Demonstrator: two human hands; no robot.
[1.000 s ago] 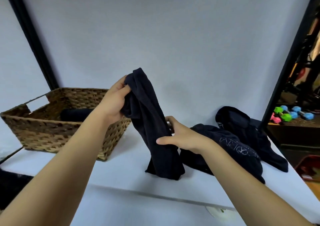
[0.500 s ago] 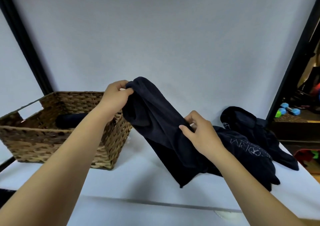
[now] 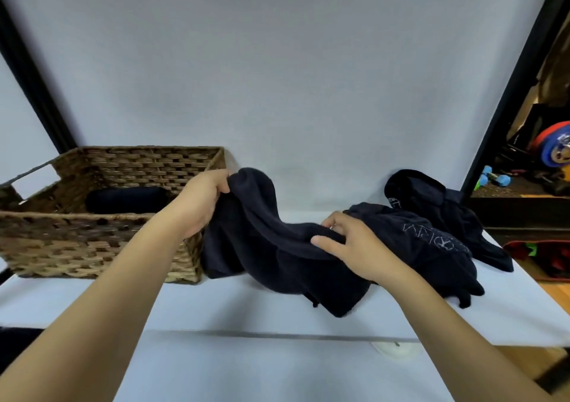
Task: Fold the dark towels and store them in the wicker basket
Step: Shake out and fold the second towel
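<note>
Firstly, we recorded a wicker basket (image 3: 101, 241) standing at the left of the white worktop (image 3: 216, 306), with a cut-out handle in its left wall. We found one rolled dark towel (image 3: 125, 199) lying inside it, against the far wall.

Just right of the basket, we noted the left hand (image 3: 202, 202) raised above the basket's near right corner, its fingers curled over the upper end of a dark towel (image 3: 271, 247) and gripping it. That towel sagged from this hand down and to the right, its lower folds resting on the worktop and its left edge hanging just beside the basket wall.

Further right, we observed the right hand (image 3: 351, 245) clasping the same towel near its middle, thumb at the front and fingers bent over the top of the cloth. Whether the fingers also touched the cloth behind, we could not tell.

Behind and right of that hand, we logged a crumpled dark towel with pale lettering (image 3: 431, 247) on the worktop, and beyond it another dark towel (image 3: 431, 198) heaped near the right edge. The two appeared to overlap.

At the far right, off the worktop, we saw blue dumbbells (image 3: 496, 180) on the floor.
</note>
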